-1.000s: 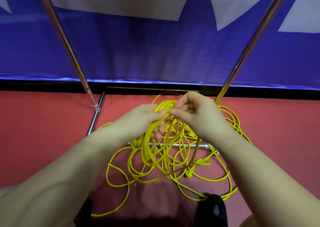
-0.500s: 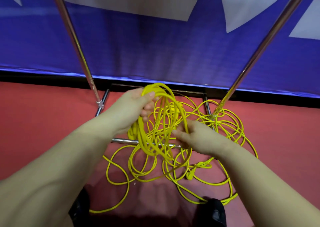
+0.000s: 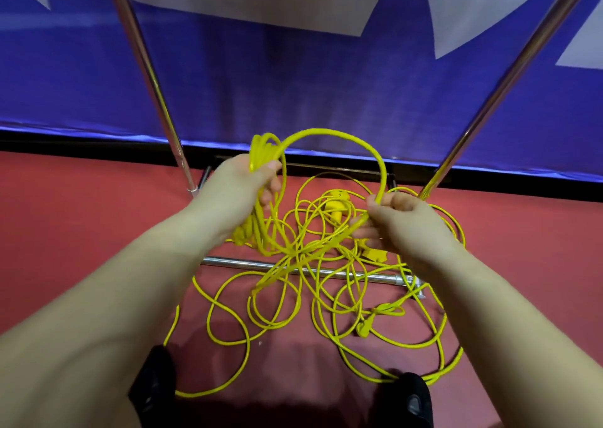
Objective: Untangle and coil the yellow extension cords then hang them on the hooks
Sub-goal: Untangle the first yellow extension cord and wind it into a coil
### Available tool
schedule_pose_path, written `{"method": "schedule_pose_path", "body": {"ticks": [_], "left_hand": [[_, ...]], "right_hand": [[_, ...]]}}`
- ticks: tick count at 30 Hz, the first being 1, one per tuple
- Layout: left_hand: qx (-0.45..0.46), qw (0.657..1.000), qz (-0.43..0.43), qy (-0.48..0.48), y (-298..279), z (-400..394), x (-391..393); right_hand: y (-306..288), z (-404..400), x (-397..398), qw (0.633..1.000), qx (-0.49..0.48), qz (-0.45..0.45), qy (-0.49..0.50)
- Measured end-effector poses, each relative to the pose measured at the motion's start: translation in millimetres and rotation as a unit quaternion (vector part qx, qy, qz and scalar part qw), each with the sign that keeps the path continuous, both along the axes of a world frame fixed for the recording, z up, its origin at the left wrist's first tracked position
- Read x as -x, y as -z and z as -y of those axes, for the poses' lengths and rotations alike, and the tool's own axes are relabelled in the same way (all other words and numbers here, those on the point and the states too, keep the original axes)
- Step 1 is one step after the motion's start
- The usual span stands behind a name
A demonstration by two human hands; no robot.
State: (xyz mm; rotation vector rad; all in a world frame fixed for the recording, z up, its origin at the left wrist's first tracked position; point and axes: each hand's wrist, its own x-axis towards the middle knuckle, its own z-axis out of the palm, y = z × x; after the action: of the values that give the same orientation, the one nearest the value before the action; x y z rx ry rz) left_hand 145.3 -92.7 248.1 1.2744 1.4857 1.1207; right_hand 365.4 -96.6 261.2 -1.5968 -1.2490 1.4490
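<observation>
A tangle of yellow extension cords lies on the red floor across the base of a metal rack. My left hand grips a bundle of coiled loops, held up above the pile. From that bundle one strand arcs over to my right hand, which pinches it between thumb and fingers. Yellow plugs lie in the pile between my hands. No hooks are in view.
Two chrome rack poles rise left and right, and a chrome base bar crosses the floor under the cords. A blue and white banner hangs behind. My black shoes stand at the pile's near edge.
My left hand has lifted the coiled bundle higher. My right hand moved out to the right, drawing a strand into a wide arc between both hands.
</observation>
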Motion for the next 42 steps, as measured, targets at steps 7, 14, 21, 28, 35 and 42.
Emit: {"method": "schedule_pose_path", "body": {"ticks": [7, 14, 21, 28, 35, 42], "left_hand": [[0.066, 0.984, -0.041, 0.163, -9, 24, -28], [0.100, 0.970, 0.052, 0.216, -9, 34, -48], [0.099, 0.979, 0.110, 0.137, -11, 29, -45], [0.106, 0.953, 0.283, 0.013, -21, 22, -44], [0.068, 0.959, 0.271, -0.057, -23, 14, -35], [0.082, 0.964, 0.220, -0.121, -20, 5, -7]], "right_hand": [[-31, 1, 7, 0.932, 0.150, -0.314, 0.103], [-29, -3, 2, 0.884, 0.133, -0.391, 0.218], [-20, 8, 12, 0.990, -0.029, -0.129, 0.049], [8, 33, 29, 0.944, -0.135, 0.187, -0.236], [-3, 22, 15, 0.909, -0.253, 0.293, -0.155], [12, 18, -2, 0.891, -0.173, 0.358, -0.220]]}}
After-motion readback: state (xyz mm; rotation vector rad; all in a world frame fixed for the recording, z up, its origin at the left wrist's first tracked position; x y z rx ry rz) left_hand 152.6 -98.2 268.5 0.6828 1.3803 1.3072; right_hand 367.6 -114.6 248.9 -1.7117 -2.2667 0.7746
